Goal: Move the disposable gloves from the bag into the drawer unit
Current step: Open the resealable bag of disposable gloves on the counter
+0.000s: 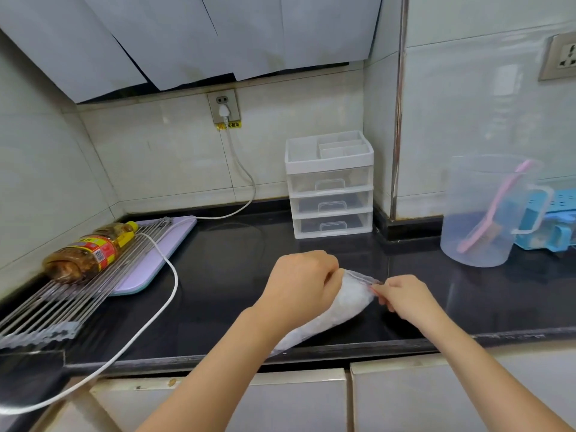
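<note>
The clear bag [314, 327] holding the whitish disposable gloves [352, 302] lies on the dark table [218, 275] near its front edge. The left hand [299, 285] curls its fingers round one side of the bag's mouth, and the right hand [405, 299] pinches the other side. The drawer unit [330, 185] stands against the back wall with its three drawers closed, well apart from the bag.

surface: black counter [233, 275] | on it: bag [343, 307] | drawer unit [330, 194] | jug [480, 226] | cutting board [156, 263] | cable [176, 283]
</note>
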